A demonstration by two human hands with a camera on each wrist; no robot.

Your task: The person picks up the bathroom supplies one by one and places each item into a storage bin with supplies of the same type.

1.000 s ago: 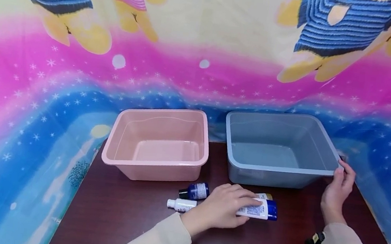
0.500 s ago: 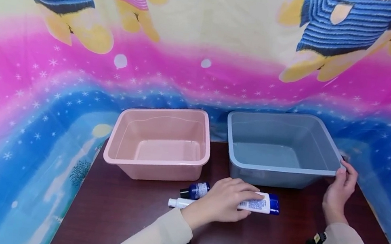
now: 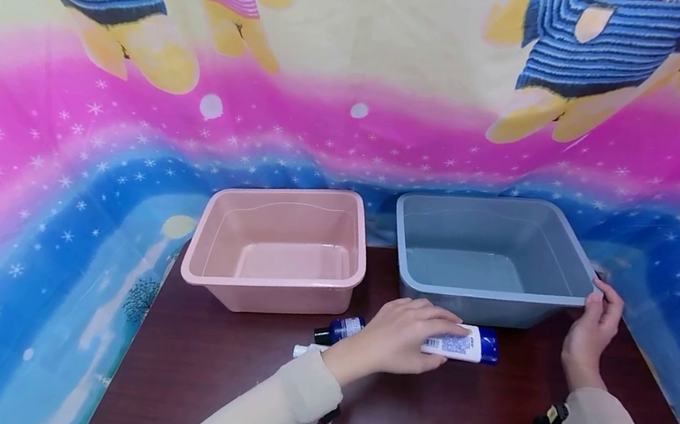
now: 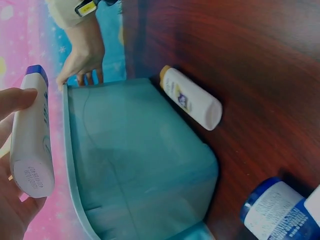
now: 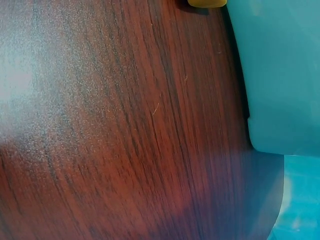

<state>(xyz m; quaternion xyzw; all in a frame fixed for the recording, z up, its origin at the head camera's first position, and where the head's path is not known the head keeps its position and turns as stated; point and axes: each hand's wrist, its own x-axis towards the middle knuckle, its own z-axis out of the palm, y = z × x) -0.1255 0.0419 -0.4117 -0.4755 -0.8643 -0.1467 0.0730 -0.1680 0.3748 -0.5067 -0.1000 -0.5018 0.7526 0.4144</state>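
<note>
My left hand (image 3: 404, 336) grips a white bottle with a blue cap (image 3: 457, 343), also seen in the left wrist view, where the bottle (image 4: 32, 135) is off the table between thumb and fingers. At the right, my right hand (image 3: 594, 335) holds the corner of the grey-blue basin's rim (image 3: 495, 295), thumb in front. A white bottle with a yellow cap (image 4: 190, 97) lies beside that basin; my left hand hides it in the head view. Left of my left wrist lie a dark blue bottle with a black cap (image 3: 341, 330) and a partly hidden small white bottle (image 3: 302, 351).
A pink basin (image 3: 274, 282) stands left of the grey-blue one on the dark wood table (image 3: 200, 364). Behind them hangs a patterned cloth (image 3: 349, 135). In the right wrist view, the yellow cap (image 5: 207, 2) shows at the top edge.
My left hand has raised the blue-capped white bottle and carried it a little away from me and to the right. My right hand stays at the basin's rim.
</note>
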